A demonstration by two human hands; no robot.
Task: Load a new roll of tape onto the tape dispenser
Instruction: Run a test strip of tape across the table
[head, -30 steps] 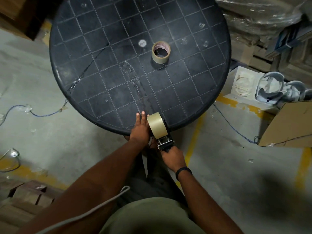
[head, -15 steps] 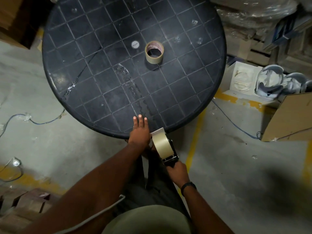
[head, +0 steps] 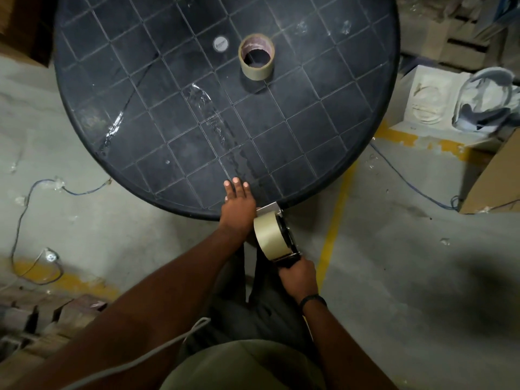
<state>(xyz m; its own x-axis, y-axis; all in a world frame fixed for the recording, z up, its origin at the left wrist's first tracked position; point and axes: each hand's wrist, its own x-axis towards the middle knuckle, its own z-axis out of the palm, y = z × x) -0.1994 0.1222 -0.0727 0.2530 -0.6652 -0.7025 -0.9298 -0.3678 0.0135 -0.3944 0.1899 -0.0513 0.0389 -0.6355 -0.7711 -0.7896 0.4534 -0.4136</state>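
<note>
Tape dispenser (head: 282, 243), loaded with a tan roll (head: 268, 235), held just off the worktop's (head: 323, 114) near edge; right grip (head: 298, 277) closed on its handle. Left grip (head: 237, 206) open, flat on the near rim, touching the roll's side. Second roll (head: 256, 56) upright near worktop centre, bare surface around it. Worktop's far edge cut off; dispenser blade indistinct

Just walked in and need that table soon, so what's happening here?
A person is working with a tape dispenser at the table's near edge. The right hand grips its handle; a roll sits on it. The left hand rests flat on the table beside it. An almost used-up roll stands farther back.
</note>
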